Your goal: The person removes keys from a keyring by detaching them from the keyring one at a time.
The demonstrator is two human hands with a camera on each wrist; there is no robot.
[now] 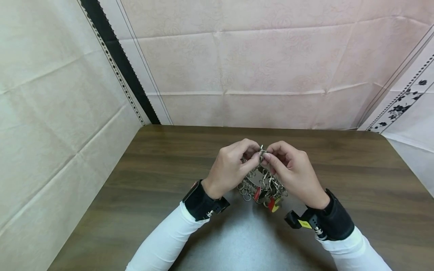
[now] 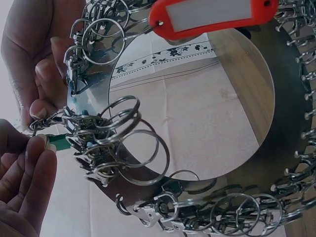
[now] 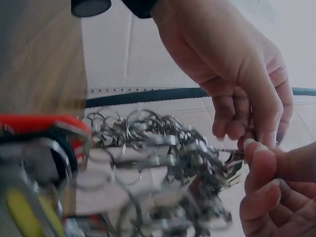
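Observation:
A flat round metal hoop (image 2: 289, 98) hangs below both hands, its rim crowded with lobster clasps and split key rings (image 2: 140, 163). Red key tags (image 2: 217, 14) and a yellow key tag (image 1: 275, 207) dangle from the bunch. My left hand (image 1: 234, 163) pinches the small metal hardware (image 1: 262, 151) at the top between thumb and fingers. From the other side, my right hand (image 1: 300, 175) pinches the same spot, its fingertips close to the left's. A small green piece (image 2: 60, 142) shows beside the left fingertips; what exactly each fingertip holds is partly hidden.
Beneath the hands is a brown wood-grain table (image 1: 162, 165), its far edge beyond them. Pale patterned cloth (image 1: 271, 75) hangs behind and at both sides. Each wrist carries a black strap (image 1: 333, 222) with a camera.

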